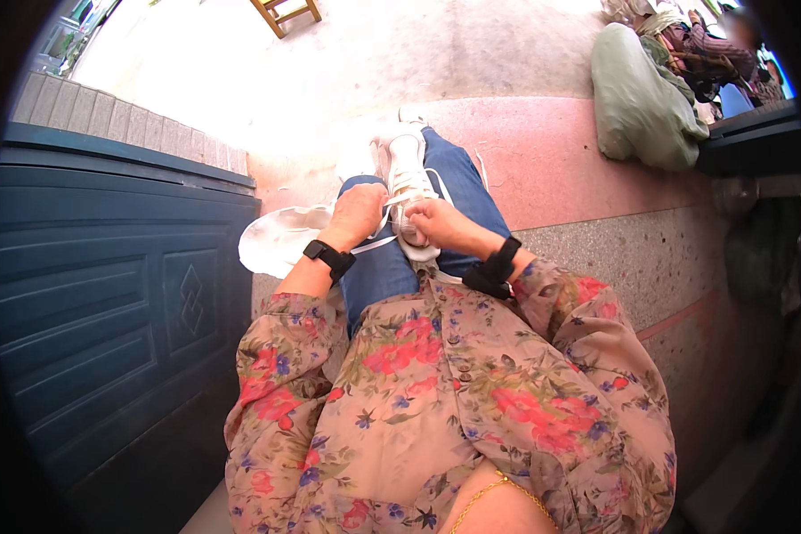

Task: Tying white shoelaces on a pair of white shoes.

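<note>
A white lace-up shoe [407,158] lies lengthwise between my thighs, over blue jeans [461,178]. Its white shoelace [404,198] runs loosely across the opening, with one strand trailing over my left thigh. My left hand [360,214] is closed in a pinch on the lace at the shoe's left side. From the right, my right hand [440,222] bends over the shoe's opening, thumb and fingers together on the lace; its fingertips are partly hidden. Beside my left knee is a white, rounded, sheet-like thing [280,242] whose kind I cannot make out.
A blue panelled metal door [107,276] stands close on my left. At the far right a bulging pale green sack [641,102] rests on the floor, with another person [716,49] beyond it. A wooden stool [285,13] is at the far edge.
</note>
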A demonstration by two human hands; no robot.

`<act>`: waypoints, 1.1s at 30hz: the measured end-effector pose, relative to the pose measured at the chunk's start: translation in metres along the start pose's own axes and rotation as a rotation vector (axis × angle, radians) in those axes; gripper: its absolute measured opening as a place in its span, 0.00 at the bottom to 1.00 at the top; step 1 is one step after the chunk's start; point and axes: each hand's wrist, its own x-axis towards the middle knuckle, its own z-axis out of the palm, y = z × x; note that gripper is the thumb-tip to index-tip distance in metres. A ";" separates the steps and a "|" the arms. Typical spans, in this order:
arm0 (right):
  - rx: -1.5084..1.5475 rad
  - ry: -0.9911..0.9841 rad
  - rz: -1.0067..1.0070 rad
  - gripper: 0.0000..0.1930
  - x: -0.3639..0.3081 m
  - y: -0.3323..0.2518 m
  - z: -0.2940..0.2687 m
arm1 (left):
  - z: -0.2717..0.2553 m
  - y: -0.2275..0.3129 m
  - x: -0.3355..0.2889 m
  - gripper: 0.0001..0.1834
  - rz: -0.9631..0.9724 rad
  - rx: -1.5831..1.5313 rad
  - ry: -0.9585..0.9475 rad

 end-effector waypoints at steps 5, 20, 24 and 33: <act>-0.445 0.446 -0.476 0.12 0.029 0.038 0.019 | -0.010 -0.001 -0.006 0.08 -0.328 -0.889 -0.016; -0.081 0.011 0.039 0.07 0.031 -0.002 0.012 | 0.012 0.001 -0.006 0.11 -0.255 -0.258 0.043; -0.738 0.149 -0.207 0.06 0.035 0.000 0.018 | 0.019 0.003 -0.003 0.11 -0.218 -0.128 0.065; -0.115 -0.228 0.040 0.10 -0.026 -0.062 -0.055 | -0.039 -0.013 -0.014 0.09 -0.491 -1.254 -0.133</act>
